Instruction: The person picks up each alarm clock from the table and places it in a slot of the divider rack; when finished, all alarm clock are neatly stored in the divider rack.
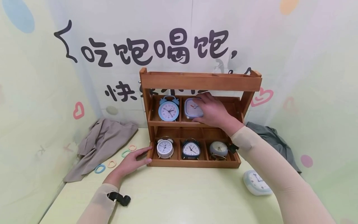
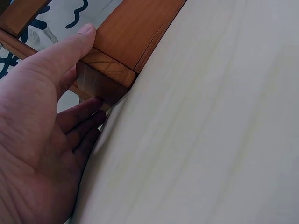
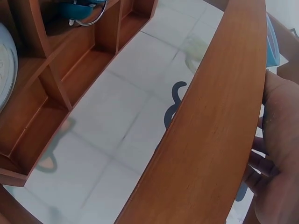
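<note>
In the head view, my right hand (image 1: 213, 110) grips a light-blue square alarm clock (image 1: 192, 107) in the upper shelf's middle compartment, fingers over its top and right side, thumb near its base. The hand covers the clock's right part. My left hand (image 1: 134, 161) touches the lower left end of the brown wooden rack (image 1: 193, 163). Up close, the left wrist view has the thumb (image 2: 74, 46) against the wood and the other fingers at its end. A round blue twin-bell alarm clock (image 1: 168, 111) stands in the compartment to the left.
Below stand a white twin-bell clock (image 1: 165, 148), a dark triangular clock (image 1: 191, 150) and a grey round clock (image 1: 218, 149). A white-and-blue clock (image 1: 257, 183) lies at right. Several coloured rings (image 1: 99, 169) and a grey-brown cloth (image 1: 104, 144) are left; dark cloth (image 1: 275, 143) is right.
</note>
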{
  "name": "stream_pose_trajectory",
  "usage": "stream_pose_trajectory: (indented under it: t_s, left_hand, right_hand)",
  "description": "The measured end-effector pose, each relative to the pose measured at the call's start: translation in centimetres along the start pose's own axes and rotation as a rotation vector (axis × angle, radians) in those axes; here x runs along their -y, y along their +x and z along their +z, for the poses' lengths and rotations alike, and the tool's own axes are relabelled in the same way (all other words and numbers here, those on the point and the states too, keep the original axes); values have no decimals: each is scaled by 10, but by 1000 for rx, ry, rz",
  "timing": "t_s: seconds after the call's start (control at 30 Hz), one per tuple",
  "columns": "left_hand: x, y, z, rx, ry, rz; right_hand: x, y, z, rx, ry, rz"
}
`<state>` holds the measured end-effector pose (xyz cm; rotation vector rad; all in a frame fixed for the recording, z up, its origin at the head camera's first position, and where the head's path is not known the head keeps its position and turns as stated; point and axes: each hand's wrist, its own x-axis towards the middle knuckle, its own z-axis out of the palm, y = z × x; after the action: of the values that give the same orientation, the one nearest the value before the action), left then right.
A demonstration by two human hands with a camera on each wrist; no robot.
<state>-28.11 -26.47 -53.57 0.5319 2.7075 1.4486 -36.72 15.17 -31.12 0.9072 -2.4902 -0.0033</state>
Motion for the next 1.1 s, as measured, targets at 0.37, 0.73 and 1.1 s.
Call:
stream_pose_trajectory:
  t_s: [0.37,0.73,1.1]
  left_hand:
    - [0,0,1,-4,4,8]
    - [2,1,1,-9,9,5]
    - [-1,-1,0,-8,12,5]
  right_hand:
    - [0,-4,-7,32,47,-17]
    - [-2,-46,-22,28,165,-18]
    - [-30,-160,-24,-162,216,-5]
